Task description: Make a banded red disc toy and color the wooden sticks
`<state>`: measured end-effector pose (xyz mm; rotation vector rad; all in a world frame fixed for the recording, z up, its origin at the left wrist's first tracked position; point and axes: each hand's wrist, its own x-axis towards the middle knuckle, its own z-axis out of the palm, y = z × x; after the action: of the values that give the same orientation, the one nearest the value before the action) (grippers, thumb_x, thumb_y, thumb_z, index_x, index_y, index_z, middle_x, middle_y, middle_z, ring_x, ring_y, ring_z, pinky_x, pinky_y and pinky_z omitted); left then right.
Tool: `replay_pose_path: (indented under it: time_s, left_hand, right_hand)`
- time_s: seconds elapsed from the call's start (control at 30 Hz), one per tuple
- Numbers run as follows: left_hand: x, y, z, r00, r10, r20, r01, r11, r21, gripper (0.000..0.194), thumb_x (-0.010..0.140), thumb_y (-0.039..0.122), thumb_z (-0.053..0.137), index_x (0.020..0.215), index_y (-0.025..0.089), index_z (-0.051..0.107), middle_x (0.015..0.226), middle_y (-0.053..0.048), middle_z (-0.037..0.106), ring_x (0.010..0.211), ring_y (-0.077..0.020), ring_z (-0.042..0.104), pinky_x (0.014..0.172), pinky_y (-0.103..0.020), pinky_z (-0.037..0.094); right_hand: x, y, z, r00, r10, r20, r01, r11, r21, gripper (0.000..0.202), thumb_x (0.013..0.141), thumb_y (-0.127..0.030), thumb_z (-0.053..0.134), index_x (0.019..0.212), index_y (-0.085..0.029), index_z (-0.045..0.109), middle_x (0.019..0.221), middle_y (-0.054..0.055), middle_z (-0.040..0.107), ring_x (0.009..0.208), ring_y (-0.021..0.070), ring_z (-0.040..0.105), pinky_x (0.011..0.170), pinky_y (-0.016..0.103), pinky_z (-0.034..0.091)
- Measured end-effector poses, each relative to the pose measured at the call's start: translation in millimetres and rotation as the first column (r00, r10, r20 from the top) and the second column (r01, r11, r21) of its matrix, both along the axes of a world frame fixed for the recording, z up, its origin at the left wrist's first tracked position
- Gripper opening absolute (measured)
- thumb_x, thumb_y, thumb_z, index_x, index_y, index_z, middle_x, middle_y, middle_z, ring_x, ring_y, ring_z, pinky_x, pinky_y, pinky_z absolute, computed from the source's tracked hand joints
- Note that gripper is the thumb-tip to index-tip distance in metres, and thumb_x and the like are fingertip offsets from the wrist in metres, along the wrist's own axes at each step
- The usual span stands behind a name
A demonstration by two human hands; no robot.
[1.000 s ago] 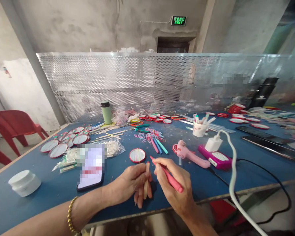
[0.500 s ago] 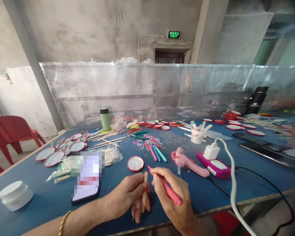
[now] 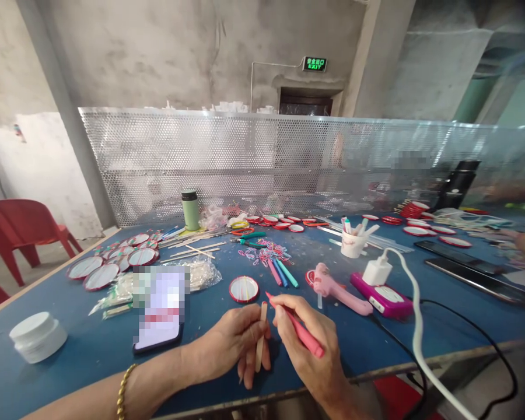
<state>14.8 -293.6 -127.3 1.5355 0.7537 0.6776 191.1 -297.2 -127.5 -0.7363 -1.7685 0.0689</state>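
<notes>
**Stick (image 3: 259, 353) and marker (image 3: 303, 333) held close together above a blue table (image 3: 85, 359)**

With the stick taken as the dial's centre, the scene is laid out as follows. The stick is pinched between the thumb and curled fingers of the left hand (image 3: 234, 343), with little gap left; its reddish top end is pointed towards twelve. The pink marker is gripped like a pen in the right hand (image 3: 322, 328), thumb and fingers closed round it. Its tip, aimed between ten and eleven, is held just beside the stick's top end (whether they touch cannot be told).

At eleven, near the hands, a red-rimmed disc (image 3: 238, 290) is laid flat; far beyond it a green bottle (image 3: 191, 213) is stood. Three pens (image 3: 281, 273) are set side by side at one. A pink glue gun (image 3: 346, 298) is placed at two, beside a purple box (image 3: 381, 296). A phone (image 3: 160, 312) is seen between nine and ten, and a white jar (image 3: 38, 338) at nine.
</notes>
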Motion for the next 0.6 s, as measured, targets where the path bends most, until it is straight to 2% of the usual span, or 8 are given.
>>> replay_pose_path:
  time_s: [0.43, 0.6]
  left_hand:
    - [0.1, 2.4, 0.6, 1.000, -0.023, 0.001, 0.023, 1.000, -0.009, 0.056, 0.090, 0.075, 0.049, 0.093, 0.020, 0.045, 0.072, 0.000, 0.067, 0.040, -0.0064, 0.056, 0.039, -0.017, 0.041]
    - [2.2, -1.5, 3.0, 0.999, 0.041, 0.015, -0.040, 0.999, -0.026, 0.054, 0.090, 0.072, 0.051, 0.092, 0.019, 0.047, 0.072, -0.001, 0.068, 0.040, -0.0065, 0.057, 0.038, -0.015, 0.039]
  right_hand:
    - [-0.6, -0.8, 3.9, 0.999, -0.023, -0.043, 0.022, 1.000, -0.022, 0.013, 0.099, -0.018, 0.056, 0.098, -0.019, 0.069, 0.073, -0.002, 0.072, 0.056, 0.0088, 0.068, 0.060, 0.018, 0.055]
    - [1.7, -3.3, 0.7, 0.989, -0.042, -0.143, 0.029, 0.995, -0.096, 0.012, 0.100, -0.022, 0.057, 0.099, -0.021, 0.069, 0.071, -0.004, 0.070, 0.050, 0.0065, 0.062, 0.052, 0.016, 0.051]
